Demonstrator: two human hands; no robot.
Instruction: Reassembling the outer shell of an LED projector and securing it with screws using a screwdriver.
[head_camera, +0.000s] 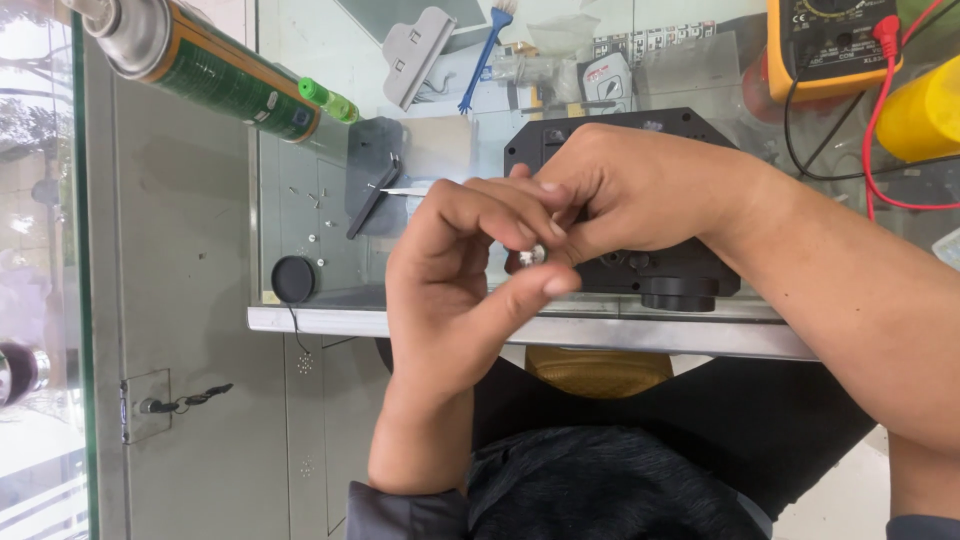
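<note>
My left hand (455, 270) and my right hand (630, 190) meet above the front edge of a glass counter (420, 318). Between their fingertips is a small shiny metal part (531, 256), pinched by the thumb and fingers of both hands. Just behind and under the hands lies a black camera body (670, 275) on the glass, with a round black mount at its near side. Much of the small part is hidden by my fingers.
A black lens cap (292, 279) on a cord, tweezers (385, 190) on a dark mat and tiny screws lie left. A sealant tube (215, 72) sits upper left; a yellow multimeter (830, 45) with red and black leads upper right; a blue brush (485, 50) behind.
</note>
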